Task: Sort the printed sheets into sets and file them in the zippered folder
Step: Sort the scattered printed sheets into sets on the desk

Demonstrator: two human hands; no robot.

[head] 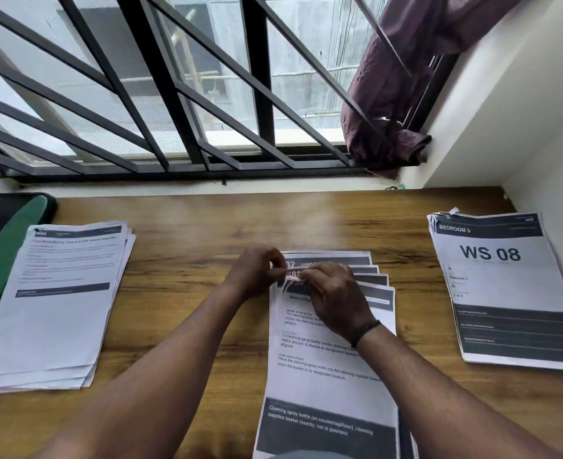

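Setting: wood-grain tabletop [190, 223] set against a white wall, under a window barred with a dark metal grille [161, 94]; a purple cloth [402, 84] is draped on the bars at the far right.
Middle sheets [326, 369]: a fanned set of printed sheets is laid at the near centre of the tabletop, the top sheet carrying text on a cleaning spray bottle; the dark header bands of the sheets beneath are stepped out toward the far right.
Left hand [257, 271]: fingers [275, 260] are curled and the top-left corner of the middle sheets is pinched between them.
Right hand [336, 298]: fingers are bent narrow on the same corner, just beside the left hand; a small pale piece is held there, and what it is cannot be told. A dark band [366, 331] is worn on the wrist.
Left stack [58, 309]: a pile of text sheets is laid at the left, edges slightly offset.
Right stack [508, 286]: a pile headed "BEDROOM 3" and "WS 08" is laid at the right, well apart from the middle sheets.
Zippered folder [5, 246]: a dark folder with a green band is seen at the far left edge, partly covered by the left stack.
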